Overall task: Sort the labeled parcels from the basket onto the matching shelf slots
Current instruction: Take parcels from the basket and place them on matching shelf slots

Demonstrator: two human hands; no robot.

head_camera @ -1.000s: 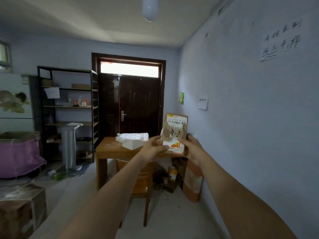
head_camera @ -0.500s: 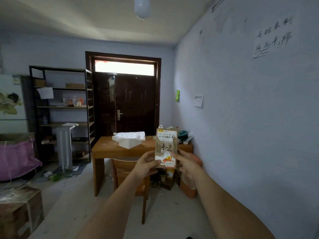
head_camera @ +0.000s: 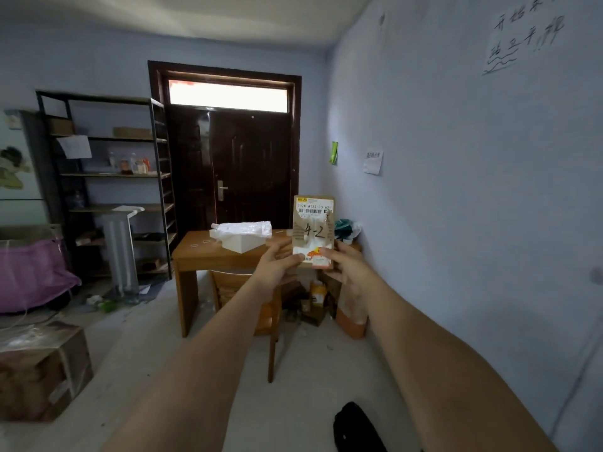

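The parcel [head_camera: 313, 231], a flat brown cardboard packet, is standing upright in the air in front of the person, its long axis running up and down and its labelled face turning toward the camera; a white barcode label is sitting at its top, "4-2" is showing handwritten across the middle, and an orange-and-white sticker is sitting at its lower end. The left hand [head_camera: 277, 268] is gripping the lower left edge, its fingers curling round behind and the thumb pressing on the front near the bottom. The right hand [head_camera: 346, 267] is pinching the lower right corner, thumb lying on the orange sticker and the other fingers wrapping behind. Both forearms are reaching out from the bottom of the view. Behind the parcel a wooden table [head_camera: 195, 256] is standing against the blue wall, carrying a white box [head_camera: 243, 244] with a crumpled plastic bag [head_camera: 244, 228] lying on it, and a wooden chair [head_camera: 248, 308] is tucked under it. A dark metal shelf [head_camera: 107, 177] is standing well apart at the left, beside a dark door [head_camera: 235, 168]. A purple sack [head_camera: 29, 272] and a cardboard box [head_camera: 42, 370] are sitting on the floor at the left.
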